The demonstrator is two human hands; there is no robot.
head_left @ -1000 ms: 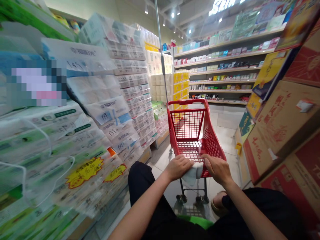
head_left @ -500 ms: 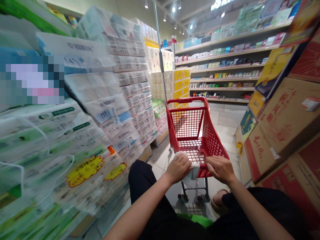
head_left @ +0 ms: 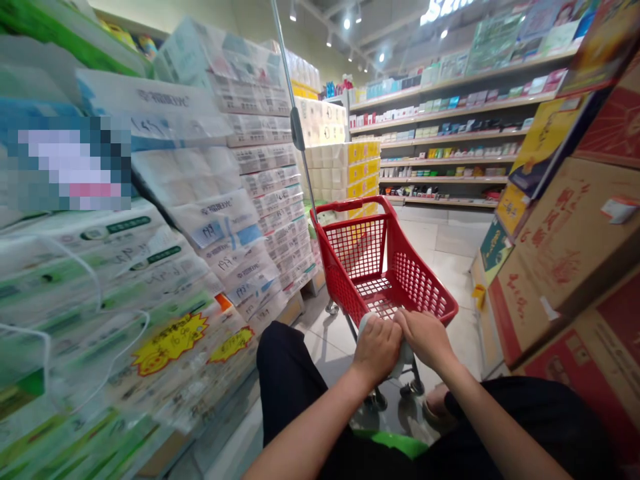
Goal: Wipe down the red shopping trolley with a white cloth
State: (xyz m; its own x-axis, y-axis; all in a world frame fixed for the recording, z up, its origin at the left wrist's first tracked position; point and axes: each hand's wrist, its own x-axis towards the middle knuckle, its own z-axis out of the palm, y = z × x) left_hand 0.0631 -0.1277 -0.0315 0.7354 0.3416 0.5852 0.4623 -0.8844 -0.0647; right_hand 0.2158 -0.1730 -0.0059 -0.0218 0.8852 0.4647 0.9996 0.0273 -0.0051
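Note:
A small red plastic shopping cart (head_left: 400, 280) with a tall metal pole (head_left: 295, 127) stands in the aisle in front of me, turned at an angle. Its basket holds nothing that I can see. My left hand (head_left: 379, 348) and my right hand (head_left: 424, 337) are side by side at the cart's near rim. Both are closed around a white cloth (head_left: 406, 360) that is pressed against the rim. Only small bits of the cloth show between and under my fingers.
Stacked packs of tissue paper (head_left: 210, 220) wall the left side. Tilted cardboard boxes (head_left: 565, 247) line the right. Shelves of small goods (head_left: 450, 140) cross the far end. A tiled floor (head_left: 450, 247) runs beyond the cart. My black-trousered knees fill the lower view.
The cart has swung to the left and now stands at an angle. My hands have come together at its near rim, bunching the cloth between them.

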